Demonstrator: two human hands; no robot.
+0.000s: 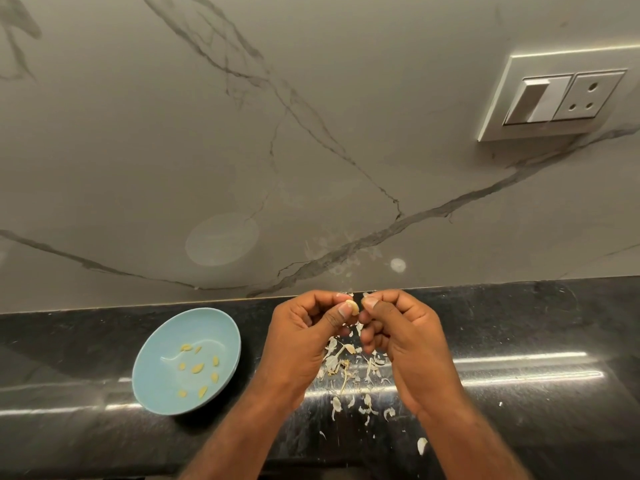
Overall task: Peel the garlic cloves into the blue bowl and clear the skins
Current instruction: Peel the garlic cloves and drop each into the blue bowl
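Note:
My left hand (304,337) pinches a small pale garlic clove (353,306) between thumb and fingers, raised above the counter. My right hand (398,327) is right beside it, its thumb and curled fingers at the clove's right end. A light blue bowl (162,396) stands on the counter to the left and holds several peeled yellowish cloves (197,368). White papery skins (346,368) lie scattered on the counter under and between my hands, with a dry stem piece among them.
The black polished counter (519,341) runs left to right and meets a grey marbled wall (277,150) just behind my hands. A white switch and socket plate (561,98) is mounted on the wall at the upper right. A loose skin (421,445) lies near the front edge.

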